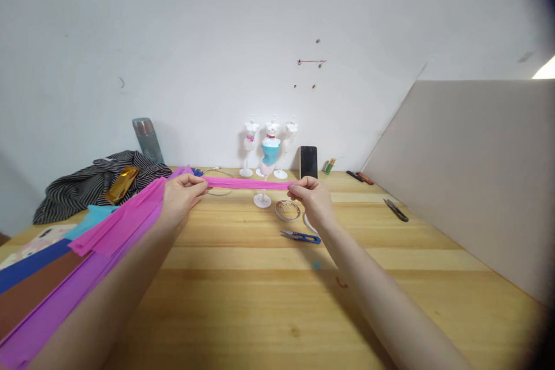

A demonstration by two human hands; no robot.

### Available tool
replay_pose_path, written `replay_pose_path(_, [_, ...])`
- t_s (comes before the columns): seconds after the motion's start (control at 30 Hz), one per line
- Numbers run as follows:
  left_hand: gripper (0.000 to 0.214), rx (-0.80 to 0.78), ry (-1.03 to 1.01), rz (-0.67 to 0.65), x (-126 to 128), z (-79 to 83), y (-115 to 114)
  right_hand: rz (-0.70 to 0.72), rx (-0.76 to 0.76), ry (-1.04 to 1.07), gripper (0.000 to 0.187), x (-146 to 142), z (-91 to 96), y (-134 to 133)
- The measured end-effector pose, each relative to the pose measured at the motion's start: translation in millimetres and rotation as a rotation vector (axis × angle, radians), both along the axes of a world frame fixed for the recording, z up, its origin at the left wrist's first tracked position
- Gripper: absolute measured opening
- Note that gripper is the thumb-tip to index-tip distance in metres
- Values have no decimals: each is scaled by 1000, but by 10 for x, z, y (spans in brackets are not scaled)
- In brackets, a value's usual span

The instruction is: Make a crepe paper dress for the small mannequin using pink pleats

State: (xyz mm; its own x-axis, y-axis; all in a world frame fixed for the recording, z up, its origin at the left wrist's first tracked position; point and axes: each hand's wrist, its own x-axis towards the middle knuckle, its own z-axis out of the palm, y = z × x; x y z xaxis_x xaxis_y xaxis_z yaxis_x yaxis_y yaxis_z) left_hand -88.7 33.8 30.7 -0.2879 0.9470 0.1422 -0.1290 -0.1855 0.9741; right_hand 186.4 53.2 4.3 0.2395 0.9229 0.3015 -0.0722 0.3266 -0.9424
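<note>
A narrow pink strip of crepe paper [247, 184] is stretched level between my two hands above the table. My left hand [184, 193] pinches its left end between thumb and fingers. At the other end, my right hand [313, 196] grips the strip the same way. Behind it stands a small dress-form mannequin [271, 153] with turquoise material round its body; the strip crosses in front of its stand. More pink paper [125, 217] lies under and beside my left wrist, over purple paper [69, 295]. Blue-handled thread snips [303, 237] lie below my right hand.
Several white mannequins [248, 141] stand against the wall. A phone [309, 162] leans beside them, near a green thread spool [330, 166]. Dark snips [396, 210] lie at right by a pale panel [477, 173]. Striped cloth [65, 191] and a bottle [147, 140] sit at left. A ring-shaped dish [287, 210] holds small bits.
</note>
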Motion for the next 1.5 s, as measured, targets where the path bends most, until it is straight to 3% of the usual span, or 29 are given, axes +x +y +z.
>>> replay_pose_path(0.53, [23,147,124,68,-25,-137,106,2,147,-143,12,19,-102,56])
replay_pose_path(0.8, [17,300,341,139,-79,-234,156,-21,179,-219,17,37,-188,111])
replay_pose_path(1.13, [14,458,757,195,-84,-177,73,-105,231,-425,14,68,-216,112])
replay_pose_path(1.33, [10,354,667,174,-122,-243,163,-74,180,-356,12,49,-197,111])
replay_pose_path(1.5, [16,130,380,60,-102,-267,226,33,61,-180,17,15,-146,81])
